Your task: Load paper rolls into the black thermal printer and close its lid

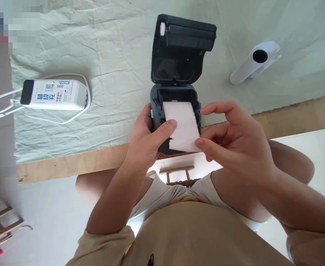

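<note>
A small dark printer [155,99] is at the table's front edge, its black lid [177,66] raised and tipped back. White paper [180,120] lies in its open body, with a torn end toward me. My left hand [151,135] grips the printer's left side, its thumb resting on the paper. At the right, my right hand [234,138] pinches the paper's lower right corner between thumb and a finger, while its index finger reaches out by the printer's right side.
A white power strip [58,95] with white cables lies on the pale green cloth [118,74] at the left. A white cylindrical object [245,68] with a black round top stands at the back right. Wooden furniture [2,231] is at the lower left.
</note>
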